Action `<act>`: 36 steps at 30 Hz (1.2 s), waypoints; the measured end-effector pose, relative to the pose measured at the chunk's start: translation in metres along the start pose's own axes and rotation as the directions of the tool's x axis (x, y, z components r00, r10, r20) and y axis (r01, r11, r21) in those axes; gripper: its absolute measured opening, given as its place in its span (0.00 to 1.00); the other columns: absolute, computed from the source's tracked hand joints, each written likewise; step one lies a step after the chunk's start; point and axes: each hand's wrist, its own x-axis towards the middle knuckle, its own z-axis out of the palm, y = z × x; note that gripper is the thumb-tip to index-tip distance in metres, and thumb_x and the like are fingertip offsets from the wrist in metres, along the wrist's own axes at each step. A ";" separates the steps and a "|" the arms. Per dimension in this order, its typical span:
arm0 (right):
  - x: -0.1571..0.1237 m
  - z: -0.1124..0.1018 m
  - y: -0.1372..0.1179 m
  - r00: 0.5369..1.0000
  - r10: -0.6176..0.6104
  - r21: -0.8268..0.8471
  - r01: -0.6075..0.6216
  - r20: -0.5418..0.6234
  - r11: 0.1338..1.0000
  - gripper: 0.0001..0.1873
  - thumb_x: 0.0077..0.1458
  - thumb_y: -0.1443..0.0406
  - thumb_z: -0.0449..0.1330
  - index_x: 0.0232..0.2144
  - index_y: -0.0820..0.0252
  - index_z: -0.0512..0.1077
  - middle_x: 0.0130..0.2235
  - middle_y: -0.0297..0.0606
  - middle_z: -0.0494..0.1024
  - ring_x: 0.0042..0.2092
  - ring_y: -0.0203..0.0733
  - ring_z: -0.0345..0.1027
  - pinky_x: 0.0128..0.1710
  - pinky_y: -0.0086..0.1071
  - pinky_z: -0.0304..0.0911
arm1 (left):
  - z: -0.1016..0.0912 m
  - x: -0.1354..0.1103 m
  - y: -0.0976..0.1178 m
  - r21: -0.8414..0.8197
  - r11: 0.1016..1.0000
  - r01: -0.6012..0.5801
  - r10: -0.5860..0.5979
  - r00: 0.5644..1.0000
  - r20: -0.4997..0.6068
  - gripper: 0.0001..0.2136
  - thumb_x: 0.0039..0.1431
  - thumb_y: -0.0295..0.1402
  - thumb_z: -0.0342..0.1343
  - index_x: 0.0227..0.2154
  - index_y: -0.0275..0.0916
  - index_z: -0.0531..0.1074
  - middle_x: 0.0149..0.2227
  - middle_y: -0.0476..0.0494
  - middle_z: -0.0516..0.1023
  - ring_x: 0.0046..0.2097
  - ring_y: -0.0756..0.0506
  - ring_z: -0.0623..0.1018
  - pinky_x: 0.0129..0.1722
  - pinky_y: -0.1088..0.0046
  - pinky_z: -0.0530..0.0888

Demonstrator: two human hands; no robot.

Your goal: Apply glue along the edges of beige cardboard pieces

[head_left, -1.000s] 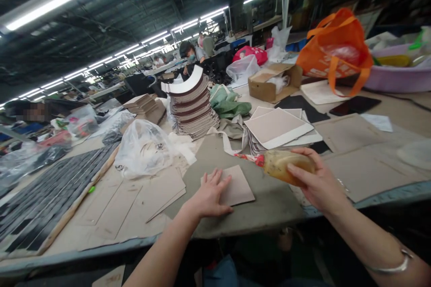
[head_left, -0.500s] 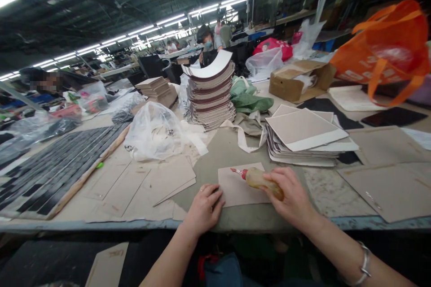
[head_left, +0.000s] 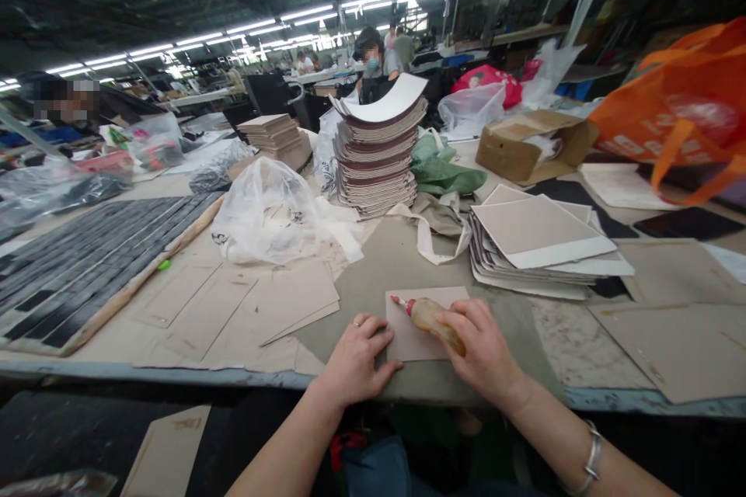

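Note:
A beige cardboard piece [head_left: 416, 343] lies flat on a grey-green sheet [head_left: 378, 252] at the table's front. Its left edge is beside my left hand [head_left: 362, 357], whose fingers are spread and rest at the board's side. In my right hand [head_left: 486, 353] is a yellowish glue bottle [head_left: 434, 320] with a red nozzle, gripped round its body. The bottle is tilted, its tip pointing left over the upper left part of the board. Whether the tip touches the board, I cannot tell.
Left lie loose boards [head_left: 300, 299] and a clear plastic bag [head_left: 265, 210]. Behind rises a tall stack of curved boards [head_left: 378, 163]. At right are a flat board stack [head_left: 536, 229], a cardboard box [head_left: 516, 151] and an orange bag [head_left: 688, 93]. A co-worker [head_left: 376, 62] is farther back.
The glue bottle's tip has moved left across the board, toward its upper left corner. My left thumb and fingers are spread wider. The whole view has shifted slightly.

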 end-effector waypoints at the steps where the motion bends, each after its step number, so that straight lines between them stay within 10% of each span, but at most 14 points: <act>1: 0.000 0.000 -0.001 1.000 0.000 -0.004 0.000 0.004 1.000 0.20 0.50 0.77 0.55 0.45 0.58 0.64 0.41 0.43 0.64 0.42 0.47 0.59 0.41 0.42 0.63 | 0.001 0.001 0.000 -0.002 1.000 -0.002 0.002 1.000 -0.010 0.18 0.55 0.41 0.58 0.46 0.37 0.73 0.47 0.37 0.72 0.49 0.38 0.67 0.50 0.58 0.68; 21: -0.039 -0.070 0.033 0.986 0.122 -0.311 -0.152 -0.116 0.938 0.13 0.55 0.69 0.57 0.44 0.60 0.65 0.39 0.43 0.64 0.40 0.48 0.60 0.39 0.42 0.62 | 0.004 0.002 -0.003 0.031 0.999 -0.029 0.030 0.998 -0.055 0.15 0.56 0.39 0.57 0.44 0.37 0.73 0.45 0.39 0.74 0.46 0.40 0.70 0.49 0.57 0.67; 36: 0.000 0.004 -0.011 0.996 0.081 -0.023 -0.082 -0.031 0.996 0.17 0.51 0.76 0.58 0.43 0.60 0.65 0.40 0.42 0.62 0.42 0.46 0.58 0.42 0.41 0.63 | 0.004 0.001 -0.003 0.013 1.000 -0.023 0.023 1.000 -0.021 0.18 0.55 0.42 0.58 0.46 0.37 0.72 0.45 0.40 0.74 0.46 0.40 0.68 0.49 0.59 0.68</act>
